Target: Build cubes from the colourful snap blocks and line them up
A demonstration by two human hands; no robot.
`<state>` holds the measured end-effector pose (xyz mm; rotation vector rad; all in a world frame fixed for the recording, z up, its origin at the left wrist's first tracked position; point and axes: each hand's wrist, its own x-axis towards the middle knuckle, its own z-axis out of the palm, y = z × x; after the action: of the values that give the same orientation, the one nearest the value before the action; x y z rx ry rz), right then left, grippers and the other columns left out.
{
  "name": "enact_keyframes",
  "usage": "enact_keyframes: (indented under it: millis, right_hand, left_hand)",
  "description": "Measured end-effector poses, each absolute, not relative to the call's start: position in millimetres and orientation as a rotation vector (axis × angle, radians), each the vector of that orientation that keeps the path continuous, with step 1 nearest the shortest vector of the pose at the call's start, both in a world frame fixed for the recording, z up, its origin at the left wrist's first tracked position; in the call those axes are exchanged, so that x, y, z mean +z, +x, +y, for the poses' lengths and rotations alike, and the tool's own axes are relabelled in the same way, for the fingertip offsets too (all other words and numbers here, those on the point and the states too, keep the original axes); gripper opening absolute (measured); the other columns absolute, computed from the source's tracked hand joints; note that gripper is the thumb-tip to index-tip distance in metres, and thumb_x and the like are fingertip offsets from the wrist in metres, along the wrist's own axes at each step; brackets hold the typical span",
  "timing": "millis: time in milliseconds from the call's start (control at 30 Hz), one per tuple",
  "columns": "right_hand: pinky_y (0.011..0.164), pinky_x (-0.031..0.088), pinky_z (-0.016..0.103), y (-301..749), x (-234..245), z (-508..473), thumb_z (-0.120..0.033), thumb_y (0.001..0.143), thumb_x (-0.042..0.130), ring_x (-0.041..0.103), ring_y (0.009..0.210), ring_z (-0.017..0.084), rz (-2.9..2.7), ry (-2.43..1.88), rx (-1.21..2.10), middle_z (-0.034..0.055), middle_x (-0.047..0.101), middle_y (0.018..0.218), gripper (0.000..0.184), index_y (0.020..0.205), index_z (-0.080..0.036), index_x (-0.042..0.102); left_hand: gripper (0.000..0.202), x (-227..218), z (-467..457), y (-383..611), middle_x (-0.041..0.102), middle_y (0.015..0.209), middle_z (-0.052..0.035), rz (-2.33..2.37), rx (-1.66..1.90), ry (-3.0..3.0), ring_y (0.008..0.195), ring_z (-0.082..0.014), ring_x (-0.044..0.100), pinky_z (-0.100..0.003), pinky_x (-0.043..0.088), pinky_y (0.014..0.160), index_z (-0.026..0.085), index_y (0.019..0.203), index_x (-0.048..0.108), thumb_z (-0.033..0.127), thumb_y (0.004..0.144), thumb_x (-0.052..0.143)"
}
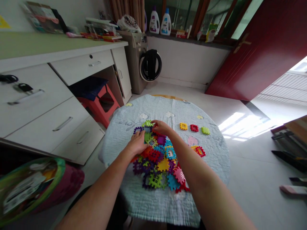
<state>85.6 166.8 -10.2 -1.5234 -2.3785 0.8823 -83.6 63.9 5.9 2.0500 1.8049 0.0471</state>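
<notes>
A pile of colourful plastic interlocking tiles (155, 155) with notched edges lies in front of me, some with window-like grids. My left hand (138, 143) rests on the pile's left side, fingers stretched forward and thumb apart, touching a dark purple tile (138, 129) and close to a green one (151, 142). At the far side of the pile, my right hand (161, 127) reaches in from the right with bent fingers apart, above red and dark tiles. No tile shows clearly in its grasp. Its fingertips are near a light green tile (148, 123).
The tiles lie on a round table with a pale blue cloth (124, 127). Apart from the pile, a yellow tile (183, 126), a red tile (194, 128) and a green tile (205, 130) form a row; red and yellow tiles (199, 151) lie nearer. A filled bin (59, 188) stands left.
</notes>
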Motion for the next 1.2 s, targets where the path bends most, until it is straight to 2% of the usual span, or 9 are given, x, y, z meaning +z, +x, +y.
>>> enact_keyframes:
  millis: [200, 333, 467, 567, 700, 767, 867, 967, 1200]
  right_hand:
    - [0.064, 0.042, 0.023, 130, 9, 147, -0.011, 0.079, 0.048, 0.054, 0.065, 0.011, -2.309, -1.433, 0.990, -0.0003, 0.066, 0.080, 0.047, 0.124, -0.016, 0.060]
    - [0.061, 0.040, 0.023, 164, 11, 127, -0.011, 0.075, 0.053, 0.053, 0.063, 0.011, -2.346, -1.602, 0.941, 0.0007, 0.066, 0.075, 0.039, 0.111, -0.016, 0.068]
    - [0.065, 0.042, 0.023, 174, 6, 116, -0.009, 0.076, 0.053, 0.058, 0.069, 0.013, -2.314, -1.768, 0.793, 0.0040, 0.069, 0.082, 0.032, 0.103, -0.014, 0.069]
    - [0.076, 0.044, 0.025, 161, 1, 114, -0.015, 0.081, 0.055, 0.061, 0.086, 0.016, -2.329, -1.743, 0.653, 0.0083, 0.069, 0.099, 0.029, 0.107, -0.014, 0.067]
    - [0.091, 0.043, 0.033, 131, -5, 114, -0.038, 0.078, 0.067, 0.054, 0.111, 0.026, -2.392, -1.745, 0.405, 0.0143, 0.059, 0.124, 0.054, 0.127, -0.016, 0.057]
    - [0.091, 0.043, 0.034, 122, -8, 114, -0.038, 0.078, 0.067, 0.054, 0.111, 0.027, -2.447, -1.775, 0.357, 0.0145, 0.058, 0.123, 0.054, 0.127, -0.017, 0.056]
    - [0.090, 0.042, 0.032, 123, -10, 114, -0.030, 0.081, 0.061, 0.056, 0.106, 0.025, -2.497, -1.833, 0.343, 0.0136, 0.061, 0.115, 0.038, 0.117, -0.017, 0.061]
    - [0.089, 0.042, 0.032, 138, -6, 112, -0.027, 0.079, 0.061, 0.057, 0.102, 0.025, -2.580, -1.856, 0.359, 0.0142, 0.061, 0.110, 0.033, 0.110, -0.015, 0.063]
    - [0.078, 0.044, 0.030, 191, 8, 95, -0.031, 0.070, 0.071, 0.058, 0.091, 0.022, -2.651, -1.829, 0.690, 0.0104, 0.060, 0.108, 0.045, 0.113, -0.018, 0.064]
  left_hand:
    - [0.071, 7, 62, -86, 0.047, 0.139, -0.0192, 1.807, 0.044, 2.015, 0.132, -0.0325, 0.043, -0.040, 0.038, 0.102, 0.015, 0.139, 0.036, 0.041, 0.077, 0.061]
    - [0.069, 12, 59, -85, 0.050, 0.136, -0.0190, 1.796, -0.009, 2.043, 0.128, -0.0334, 0.047, -0.042, 0.040, 0.099, 0.016, 0.139, 0.039, 0.044, 0.079, 0.059]
    - [0.064, 20, 57, -82, 0.049, 0.136, -0.0166, 1.820, -0.056, 2.082, 0.126, -0.0325, 0.048, -0.042, 0.042, 0.098, 0.018, 0.137, 0.043, 0.045, 0.080, 0.056]
    - [0.061, 25, 58, -83, 0.050, 0.135, -0.0137, 1.846, -0.095, 2.069, 0.125, -0.0305, 0.049, -0.039, 0.043, 0.097, 0.021, 0.135, 0.045, 0.046, 0.080, 0.056]
    - [0.060, 27, 60, -87, 0.049, 0.138, -0.0117, 1.869, -0.121, 2.050, 0.126, -0.0287, 0.048, -0.038, 0.041, 0.099, 0.024, 0.135, 0.044, 0.049, 0.081, 0.056]
    - [0.059, 26, 60, -89, 0.050, 0.136, -0.0114, 1.866, -0.119, 2.052, 0.125, -0.0286, 0.049, -0.038, 0.041, 0.099, 0.024, 0.134, 0.045, 0.049, 0.081, 0.056]
    - [0.059, 24, 60, -90, 0.051, 0.135, -0.0118, 1.849, -0.112, 2.069, 0.124, -0.0286, 0.049, -0.037, 0.041, 0.099, 0.023, 0.133, 0.046, 0.048, 0.081, 0.056]
    - [0.059, 24, 60, -90, 0.052, 0.135, -0.0122, 1.838, -0.114, 2.077, 0.122, -0.0286, 0.051, -0.038, 0.042, 0.098, 0.022, 0.133, 0.046, 0.048, 0.081, 0.056]
    - [0.059, 24, 60, -88, 0.054, 0.133, -0.0126, 1.812, -0.131, 2.098, 0.123, -0.0290, 0.050, -0.038, 0.042, 0.096, 0.022, 0.132, 0.047, 0.051, 0.081, 0.055]
